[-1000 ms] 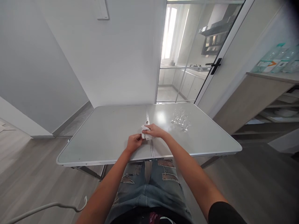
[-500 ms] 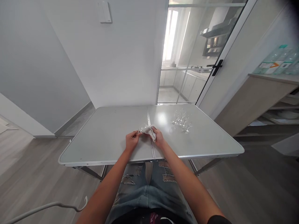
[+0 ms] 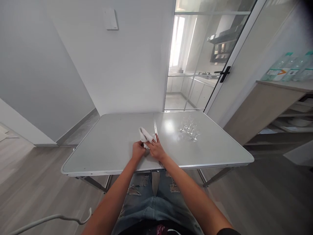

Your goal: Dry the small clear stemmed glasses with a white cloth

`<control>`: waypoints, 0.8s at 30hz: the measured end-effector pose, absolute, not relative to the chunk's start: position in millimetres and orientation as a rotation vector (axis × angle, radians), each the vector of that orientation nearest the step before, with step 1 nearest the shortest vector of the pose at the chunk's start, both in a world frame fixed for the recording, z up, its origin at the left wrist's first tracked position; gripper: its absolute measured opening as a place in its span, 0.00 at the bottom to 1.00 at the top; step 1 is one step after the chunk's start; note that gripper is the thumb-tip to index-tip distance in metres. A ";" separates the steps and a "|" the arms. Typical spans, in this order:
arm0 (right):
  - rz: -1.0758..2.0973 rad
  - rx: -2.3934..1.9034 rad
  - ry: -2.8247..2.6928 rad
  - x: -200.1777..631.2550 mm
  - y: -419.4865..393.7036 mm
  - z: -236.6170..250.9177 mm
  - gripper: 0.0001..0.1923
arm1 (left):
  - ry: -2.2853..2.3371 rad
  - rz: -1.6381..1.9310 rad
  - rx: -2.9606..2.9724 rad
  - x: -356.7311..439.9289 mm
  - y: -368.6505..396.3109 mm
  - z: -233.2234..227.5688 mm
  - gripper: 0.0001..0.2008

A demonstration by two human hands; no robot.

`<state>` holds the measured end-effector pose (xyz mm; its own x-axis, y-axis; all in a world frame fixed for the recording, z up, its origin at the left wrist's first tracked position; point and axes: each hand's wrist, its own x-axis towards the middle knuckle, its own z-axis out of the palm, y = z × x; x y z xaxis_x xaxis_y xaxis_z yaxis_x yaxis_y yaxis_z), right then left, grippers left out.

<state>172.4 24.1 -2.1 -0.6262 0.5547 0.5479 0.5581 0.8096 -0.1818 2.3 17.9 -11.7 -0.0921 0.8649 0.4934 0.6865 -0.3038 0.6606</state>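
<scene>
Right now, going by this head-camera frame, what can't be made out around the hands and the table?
- Whatever the white cloth wraps: the left hand and right hand close around it, so only a faint glint shows.
- The count of small glasses: clear, clustered and too small to separate.
- The table legs: mostly hidden under its top.
- The bottles on the shelf: labels blurred, cut by the right edge.

Light: bright, even daylight from the window [image 3: 178,39] beyond the glass door [image 3: 207,55].
Glare: pale sheen on the tabletop [image 3: 168,124].
Shadows: soft and faint.
Distortion: wide-angle; walls bow at the edges.
Focus: mostly sharp; top right corner dark.
</scene>
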 end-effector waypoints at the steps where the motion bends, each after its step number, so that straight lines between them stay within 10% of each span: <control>1: -0.063 -0.797 -2.412 172.0 23.0 -0.7 0.36 | 1.714 1.309 2.005 2.2 18.4 -12.4 0.06; 24: -0.031 -1.026 -2.200 175.9 22.4 2.3 0.26 | 1.697 1.168 2.148 5.7 15.7 -12.5 0.07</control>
<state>175.9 22.4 2.3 -0.4420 0.6643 0.6028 0.6811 0.6858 -0.2564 5.7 15.7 -12.5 0.0480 0.8818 0.4691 0.7530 -0.3405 0.5630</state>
